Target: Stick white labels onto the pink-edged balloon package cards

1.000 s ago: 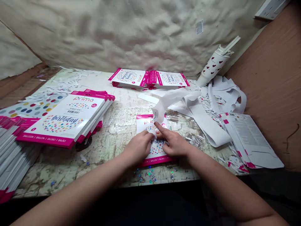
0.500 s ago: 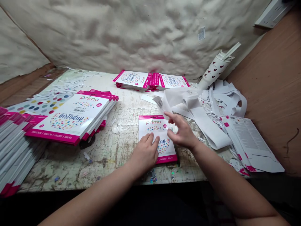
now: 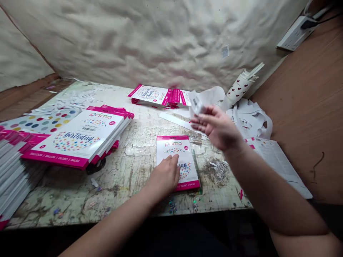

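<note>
My left hand (image 3: 164, 175) lies with its fingers spread on a white and pink "prima" birthday balloon packet (image 3: 177, 145), pressing it to the worn table and covering part of its print. My right hand (image 3: 218, 125), slightly blurred, is raised above the table to the right of the packet. Its fingers are closed on a white label strip (image 3: 197, 104), where a blurred barcode shows near the fingertips. Behind the hand the strip curls upward in a loop.
Balloon packets are stacked at the left (image 3: 104, 123), and more stacks (image 3: 152, 94) lie along the back wall. A heart-patterned tumbler (image 3: 241, 85) stands back right beside curled backing paper (image 3: 253, 117). Printed cards (image 3: 281, 160) lie by the right wall.
My right hand has moved up and away from the packet, lifting the label strip off the table. My left hand has stayed on the packet. The camera view has shifted slightly.
</note>
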Available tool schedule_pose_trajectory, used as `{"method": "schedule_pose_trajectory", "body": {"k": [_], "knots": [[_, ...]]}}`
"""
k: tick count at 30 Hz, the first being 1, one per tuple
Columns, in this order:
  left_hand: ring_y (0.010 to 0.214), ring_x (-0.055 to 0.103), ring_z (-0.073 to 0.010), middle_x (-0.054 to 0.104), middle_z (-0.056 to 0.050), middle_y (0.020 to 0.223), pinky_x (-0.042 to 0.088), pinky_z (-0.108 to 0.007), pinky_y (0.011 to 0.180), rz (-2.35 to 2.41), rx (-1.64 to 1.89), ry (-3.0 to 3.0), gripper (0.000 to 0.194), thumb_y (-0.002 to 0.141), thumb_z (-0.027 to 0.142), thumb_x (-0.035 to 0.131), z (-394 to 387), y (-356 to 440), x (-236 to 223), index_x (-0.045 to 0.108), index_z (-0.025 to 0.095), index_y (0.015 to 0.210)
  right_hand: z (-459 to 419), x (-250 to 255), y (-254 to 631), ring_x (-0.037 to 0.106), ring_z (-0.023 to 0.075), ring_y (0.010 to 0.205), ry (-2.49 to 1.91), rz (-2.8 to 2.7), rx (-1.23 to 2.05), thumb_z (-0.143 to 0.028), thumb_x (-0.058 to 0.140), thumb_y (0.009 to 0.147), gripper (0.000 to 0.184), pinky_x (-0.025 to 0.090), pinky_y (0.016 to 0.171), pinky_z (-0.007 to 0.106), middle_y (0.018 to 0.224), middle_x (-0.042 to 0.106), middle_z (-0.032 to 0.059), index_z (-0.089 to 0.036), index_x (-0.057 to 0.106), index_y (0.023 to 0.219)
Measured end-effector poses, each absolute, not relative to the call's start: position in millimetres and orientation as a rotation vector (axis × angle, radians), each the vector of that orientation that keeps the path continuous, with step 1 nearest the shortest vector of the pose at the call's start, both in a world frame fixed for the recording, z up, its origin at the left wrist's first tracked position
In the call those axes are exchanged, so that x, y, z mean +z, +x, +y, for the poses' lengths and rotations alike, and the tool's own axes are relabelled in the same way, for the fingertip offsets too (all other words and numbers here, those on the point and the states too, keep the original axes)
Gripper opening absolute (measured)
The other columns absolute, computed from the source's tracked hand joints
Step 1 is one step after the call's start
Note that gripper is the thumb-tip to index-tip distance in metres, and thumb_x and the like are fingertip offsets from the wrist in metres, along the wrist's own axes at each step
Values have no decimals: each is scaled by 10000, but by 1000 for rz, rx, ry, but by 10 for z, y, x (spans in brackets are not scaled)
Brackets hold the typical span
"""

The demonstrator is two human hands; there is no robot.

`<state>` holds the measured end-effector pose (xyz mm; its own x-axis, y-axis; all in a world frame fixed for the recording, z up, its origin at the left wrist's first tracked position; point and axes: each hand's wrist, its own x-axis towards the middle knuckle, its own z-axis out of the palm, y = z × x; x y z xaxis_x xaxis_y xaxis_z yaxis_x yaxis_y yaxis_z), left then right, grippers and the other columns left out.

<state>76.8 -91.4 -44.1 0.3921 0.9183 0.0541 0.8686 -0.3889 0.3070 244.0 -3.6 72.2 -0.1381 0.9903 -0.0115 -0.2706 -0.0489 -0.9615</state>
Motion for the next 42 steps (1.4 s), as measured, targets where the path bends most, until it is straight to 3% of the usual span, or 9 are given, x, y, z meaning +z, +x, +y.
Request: {"method": "schedule_pose_trajectory", "body": {"k": [6,15,23,29,31,33,36,39,42], "knots": [[990,628,-253,623,-152,1155,497,-352,776,1717,345,2227,530,883,377,417,-916,864,-381,278,129,1330,-848,-233,2335,641,96,749,-990,-383,1731,-119,719,643,293,529,720,217,908,680,16,-186,608,906],[739,657,-276,665,-137,843,454,-318,556,1859,131,2318,510,888,387,371,-826,1132,-240,340,89,1301,-1110,-269,2371,658,146,773,-949,-497,1561,-199,711,694,199,534,622,244,934,692,18,-230,649,880],[887,583,-265,632,-129,887,453,-375,763,1787,287,2421,333,911,366,322,-757,1207,-351,571,146,884,-1133,-339,2519,647,118,695,-952,-533,1452,-197,733,679,200,502,545,194,870,706,12,-226,659,862],[832,581,-264,632,-117,807,457,-399,757,1708,409,2417,296,902,286,340,-511,1112,-320,590,146,828,-1035,-381,2772,634,112,649,-993,-476,1486,-225,743,660,222,482,513,194,866,712,26,-214,635,853],[821,595,-234,648,-103,881,470,-373,737,1685,473,2403,263,894,247,351,-340,1102,-199,574,151,995,-976,-369,2833,625,115,611,-1068,-569,1415,-253,757,649,226,464,483,193,813,710,24,-205,628,828],[850,594,-177,594,-98,1153,475,-333,768,1557,578,2413,360,861,185,397,-133,1127,-52,460,197,1216,-871,-313,2903,605,108,568,-1152,-717,1279,-280,764,648,222,433,451,183,731,693,12,-193,627,800],[784,574,-108,451,-98,1349,476,-283,756,1056,672,2329,498,763,161,546,197,1248,127,442,225,1246,-622,-108,3036,547,78,490,-1215,-915,1079,-308,772,641,225,384,418,167,603,638,-17,-176,625,749],[624,532,-89,638,-39,951,454,-241,609,783,637,2210,261,710,252,645,479,1455,188,605,158,950,-340,205,3188,507,69,432,-1201,-971,1050,-337,789,598,272,338,380,167,555,624,-21,-169,598,696],[544,466,-81,542,38,612,382,-210,525,809,695,2208,175,737,311,630,668,1661,176,597,142,708,-119,480,3354,477,61,395,-1200,-955,1130,-352,805,553,320,294,353,163,555,643,0,-164,567,655]]}}
